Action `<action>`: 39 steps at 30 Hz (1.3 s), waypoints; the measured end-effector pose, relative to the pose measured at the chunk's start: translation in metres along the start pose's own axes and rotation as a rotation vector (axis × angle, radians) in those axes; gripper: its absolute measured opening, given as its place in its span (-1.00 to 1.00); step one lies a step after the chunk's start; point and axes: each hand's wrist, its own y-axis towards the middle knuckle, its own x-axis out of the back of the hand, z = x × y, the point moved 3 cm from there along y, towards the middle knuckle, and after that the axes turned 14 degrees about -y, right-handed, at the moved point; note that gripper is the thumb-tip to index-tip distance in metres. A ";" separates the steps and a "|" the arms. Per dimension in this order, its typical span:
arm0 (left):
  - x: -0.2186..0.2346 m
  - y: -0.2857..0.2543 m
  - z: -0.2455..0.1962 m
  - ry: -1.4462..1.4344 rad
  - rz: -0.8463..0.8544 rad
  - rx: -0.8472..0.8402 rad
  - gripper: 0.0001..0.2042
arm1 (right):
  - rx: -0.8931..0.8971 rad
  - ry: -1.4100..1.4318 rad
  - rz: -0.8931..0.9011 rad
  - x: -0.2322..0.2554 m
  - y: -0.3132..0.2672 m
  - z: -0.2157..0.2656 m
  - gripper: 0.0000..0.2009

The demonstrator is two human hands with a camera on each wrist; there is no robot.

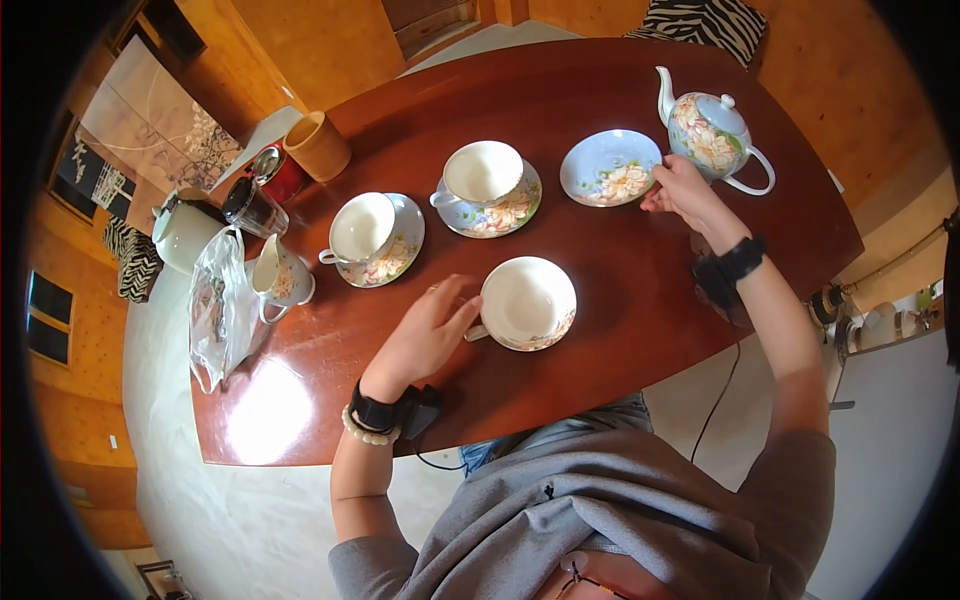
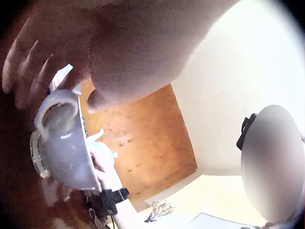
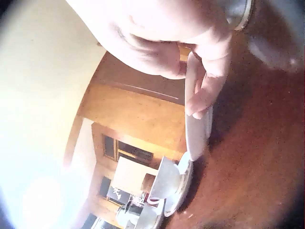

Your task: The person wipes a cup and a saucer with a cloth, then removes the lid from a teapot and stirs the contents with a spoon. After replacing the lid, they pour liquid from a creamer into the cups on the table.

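My right hand (image 1: 687,192) pinches the near right rim of a blue floral saucer (image 1: 597,168). Seen from the right wrist, the saucer (image 3: 194,129) is edge-on, with thumb and fingers on either side of its rim. My left hand (image 1: 428,328) is beside a white teacup (image 1: 528,302) with flowers on its outside, its relaxed fingers close to the handle. From the left wrist, the teacup (image 2: 69,152) shows its handle just below the fingers. A floral teapot (image 1: 708,135) stands just beyond my right hand.
Two more teacups, one in the middle (image 1: 483,172) and one to the left (image 1: 362,228), sit on floral saucers. Further left are a creamer jug (image 1: 282,275), a plastic bag (image 1: 222,310), a dark glass jar (image 1: 252,208), a white pot (image 1: 187,235) and a wooden cup (image 1: 317,147).
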 end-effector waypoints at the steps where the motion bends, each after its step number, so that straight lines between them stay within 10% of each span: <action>1: 0.004 -0.001 -0.008 0.012 -0.012 -0.011 -0.64 | 0.031 0.002 -0.007 0.003 -0.011 0.005 -0.77; 12: -0.041 0.059 -0.087 -1.066 0.078 -0.224 -0.45 | 0.360 0.293 0.159 -0.043 -0.122 0.071 -0.82; 16: -0.036 0.070 -0.090 -1.181 -0.133 -0.289 -0.48 | 0.450 0.320 0.146 -0.071 -0.127 0.060 -0.74; 19: -0.022 0.070 -0.092 -1.330 -0.135 -0.227 -0.51 | 0.754 -0.758 -0.405 -0.034 -0.148 0.059 -0.72; 21: -0.012 0.068 -0.096 -1.354 -0.173 -0.210 -0.51 | 0.603 -1.166 -0.723 -0.010 -0.155 0.045 -0.67; 25: 0.007 0.068 -0.093 -1.388 -0.167 -0.245 -0.54 | 0.236 -1.113 -0.482 0.034 -0.148 -0.029 -0.34; 30: 0.018 0.069 -0.088 -1.397 -0.119 -0.284 -0.53 | 0.206 -1.022 -0.360 0.034 -0.123 -0.056 -0.36; 39: 0.024 0.058 -0.096 -1.163 -0.304 -0.467 -0.54 | 0.866 -0.564 -0.475 -0.005 -0.120 0.135 -0.46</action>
